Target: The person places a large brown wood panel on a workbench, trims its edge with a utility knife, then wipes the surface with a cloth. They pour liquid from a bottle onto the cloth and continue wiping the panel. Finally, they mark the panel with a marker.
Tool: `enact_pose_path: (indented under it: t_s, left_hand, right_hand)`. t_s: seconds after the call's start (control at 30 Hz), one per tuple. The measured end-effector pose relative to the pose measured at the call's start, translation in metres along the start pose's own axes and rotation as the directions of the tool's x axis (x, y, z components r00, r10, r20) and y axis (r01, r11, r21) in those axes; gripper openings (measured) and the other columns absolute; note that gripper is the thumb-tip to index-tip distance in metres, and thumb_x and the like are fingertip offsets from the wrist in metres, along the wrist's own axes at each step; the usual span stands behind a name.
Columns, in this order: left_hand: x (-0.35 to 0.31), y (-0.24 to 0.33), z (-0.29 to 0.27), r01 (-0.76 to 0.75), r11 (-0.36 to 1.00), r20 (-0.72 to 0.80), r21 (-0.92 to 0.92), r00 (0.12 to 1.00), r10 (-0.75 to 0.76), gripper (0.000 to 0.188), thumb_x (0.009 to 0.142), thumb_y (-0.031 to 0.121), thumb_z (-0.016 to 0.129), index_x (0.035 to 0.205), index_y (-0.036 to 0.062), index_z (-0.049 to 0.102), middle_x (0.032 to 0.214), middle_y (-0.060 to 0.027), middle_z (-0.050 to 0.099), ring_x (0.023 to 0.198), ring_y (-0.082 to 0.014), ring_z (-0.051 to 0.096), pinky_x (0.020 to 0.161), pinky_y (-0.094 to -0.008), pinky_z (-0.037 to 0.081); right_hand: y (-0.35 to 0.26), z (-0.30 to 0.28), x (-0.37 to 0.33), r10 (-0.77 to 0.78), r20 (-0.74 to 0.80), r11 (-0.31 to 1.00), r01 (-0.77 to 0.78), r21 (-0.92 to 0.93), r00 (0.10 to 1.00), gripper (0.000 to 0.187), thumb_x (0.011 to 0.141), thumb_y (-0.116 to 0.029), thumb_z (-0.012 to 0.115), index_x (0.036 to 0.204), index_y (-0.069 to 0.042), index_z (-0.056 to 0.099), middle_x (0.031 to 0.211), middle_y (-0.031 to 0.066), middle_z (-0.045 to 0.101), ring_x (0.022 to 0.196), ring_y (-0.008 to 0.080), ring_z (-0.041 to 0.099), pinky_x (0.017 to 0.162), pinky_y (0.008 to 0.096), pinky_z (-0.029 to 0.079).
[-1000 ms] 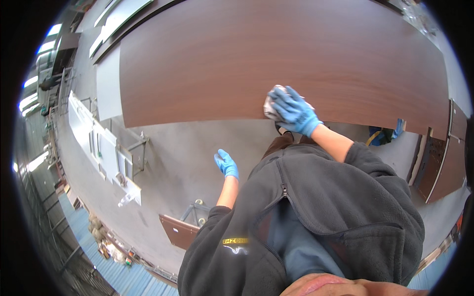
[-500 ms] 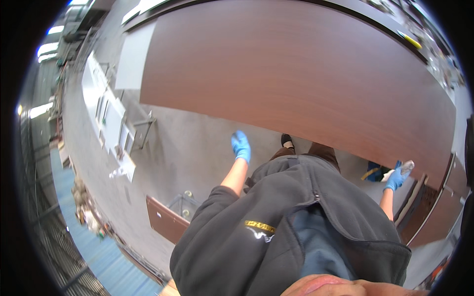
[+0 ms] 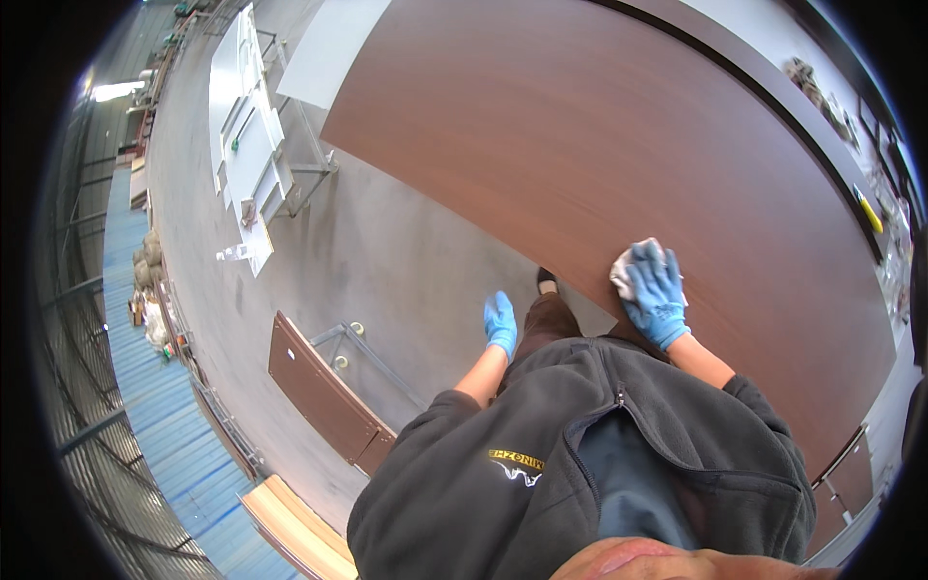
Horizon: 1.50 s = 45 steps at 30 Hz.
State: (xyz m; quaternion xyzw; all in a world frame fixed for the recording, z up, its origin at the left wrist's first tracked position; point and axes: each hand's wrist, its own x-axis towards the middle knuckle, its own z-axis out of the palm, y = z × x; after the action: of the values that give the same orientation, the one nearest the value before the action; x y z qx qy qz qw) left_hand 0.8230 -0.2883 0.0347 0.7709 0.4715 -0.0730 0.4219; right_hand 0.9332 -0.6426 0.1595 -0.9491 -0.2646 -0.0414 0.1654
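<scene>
My right hand [image 3: 657, 307], in a blue glove, presses a crumpled whitish cloth [image 3: 623, 275] flat on a large dark brown wood-grain panel [image 3: 580, 145]. Part of the cloth sticks out past the fingers, close to the panel's near edge. My left hand [image 3: 500, 324], also gloved in blue, hangs over the floor to the left of that edge. Nothing shows in it, and its fingers look loosely stretched and close together.
A pale sheet [image 3: 333, 53] adjoins the panel's left end. White panels [image 3: 253, 135] rest on a metal stand at left. Brown boards [image 3: 324, 391] stand by a wheeled frame [image 3: 353, 348] at lower left. A yellow-handled tool [image 3: 868, 210] lies beyond the far edge.
My right hand has moved from beyond the panel's near edge onto its surface with the cloth. My left hand stays in the air. The whole view has turned.
</scene>
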Motion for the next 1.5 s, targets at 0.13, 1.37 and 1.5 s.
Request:
enact_pose_path:
  t_s: [0.13,1.37,1.5]
  left_hand:
    - [0.044,-0.029,-0.045,0.151,0.988,-0.014,-0.021,0.988,-0.151,0.084,0.112,0.062,0.049,0.157,-0.0081,0.052,0.159,-0.0299,0.058,0.146,-0.0422,0.057,0.124,-0.0463,0.043]
    - [0.305,-0.041,-0.19,0.264,0.895,0.037,-0.359,0.962,-0.269,0.081,0.113,0.057,0.055,0.162,-0.0076,0.048,0.167,-0.0235,0.052,0.155,-0.0354,0.049,0.13,-0.0442,0.037]
    - [0.294,-0.065,-0.196,0.277,0.909,0.024,-0.312,0.959,-0.284,0.076,0.114,0.055,0.056,0.158,-0.007,0.052,0.163,-0.0237,0.057,0.151,-0.0353,0.054,0.128,-0.0446,0.04]
  right_hand:
    - [-0.042,0.036,0.097,-0.287,-0.021,0.955,0.288,0.069,0.958,0.047,0.092,-0.033,0.075,0.13,-0.005,0.072,0.158,0.0166,0.06,0.157,0.0377,0.045,0.13,0.0623,0.031]
    - [-0.288,0.203,0.548,-0.478,0.042,0.878,0.476,0.045,0.877,0.044,0.091,-0.032,0.079,0.127,-0.008,0.071,0.16,0.0143,0.059,0.153,0.0346,0.048,0.112,0.054,0.042]
    - [-0.322,0.249,0.632,-0.501,-0.067,0.866,0.5,-0.033,0.863,0.045,0.096,-0.037,0.073,0.131,-0.009,0.07,0.16,0.0137,0.058,0.156,0.0336,0.044,0.111,0.0528,0.041]
